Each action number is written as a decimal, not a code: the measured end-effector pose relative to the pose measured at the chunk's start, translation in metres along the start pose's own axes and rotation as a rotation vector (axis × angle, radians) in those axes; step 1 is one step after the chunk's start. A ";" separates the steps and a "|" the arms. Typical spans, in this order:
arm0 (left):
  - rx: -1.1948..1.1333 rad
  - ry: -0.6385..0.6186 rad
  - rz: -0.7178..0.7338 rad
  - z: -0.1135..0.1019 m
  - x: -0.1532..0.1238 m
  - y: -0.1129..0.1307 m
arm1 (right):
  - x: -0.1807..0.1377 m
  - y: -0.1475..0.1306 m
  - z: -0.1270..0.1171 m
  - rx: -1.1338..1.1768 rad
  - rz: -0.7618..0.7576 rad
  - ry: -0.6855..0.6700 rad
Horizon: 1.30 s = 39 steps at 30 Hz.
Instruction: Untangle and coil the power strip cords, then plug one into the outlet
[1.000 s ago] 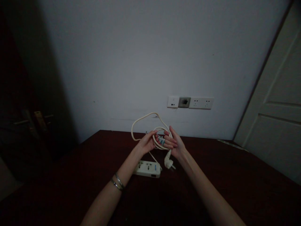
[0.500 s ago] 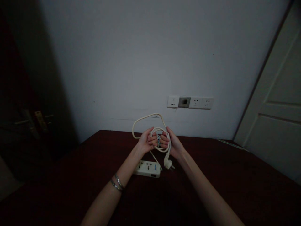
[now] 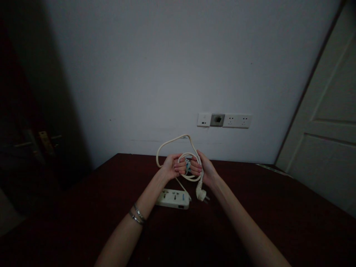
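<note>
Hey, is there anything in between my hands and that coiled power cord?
Nothing visible. The left hand and right hand both grip the white power cord directly, on opposite sides of its coil. A small bluish object, too unclear to identify, shows through the coil but doesn't appear to block either hand.

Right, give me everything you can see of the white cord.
The cord is off-white, smooth and plastic-looking. Part of it is gathered into a small round coil, gripped on either side by the left hand and right hand. A larger, looser loop rises above the coil. Below the right hand hangs the angled plug, with a ribbed sleeve and two visible pins, plugged into nothing. Another stretch slants down to the right end of the power strip.
</note>
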<state>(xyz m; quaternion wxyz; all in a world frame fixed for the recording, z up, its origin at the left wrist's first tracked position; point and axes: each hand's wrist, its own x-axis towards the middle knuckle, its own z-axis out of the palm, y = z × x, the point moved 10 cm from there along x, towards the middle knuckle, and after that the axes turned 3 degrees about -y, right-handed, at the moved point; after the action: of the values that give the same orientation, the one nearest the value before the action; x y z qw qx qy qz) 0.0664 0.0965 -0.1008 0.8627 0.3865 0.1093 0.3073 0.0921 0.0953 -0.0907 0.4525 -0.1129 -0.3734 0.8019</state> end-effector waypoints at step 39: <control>0.560 0.689 0.935 -0.017 -0.053 0.094 | 0.001 0.042 0.027 -0.070 0.229 -0.139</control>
<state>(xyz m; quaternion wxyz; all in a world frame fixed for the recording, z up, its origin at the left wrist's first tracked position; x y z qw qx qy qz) -0.0248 0.1227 -0.0461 0.4196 0.4831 0.2763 0.7171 0.0501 0.0700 -0.1015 0.3267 -0.1145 -0.4162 0.8408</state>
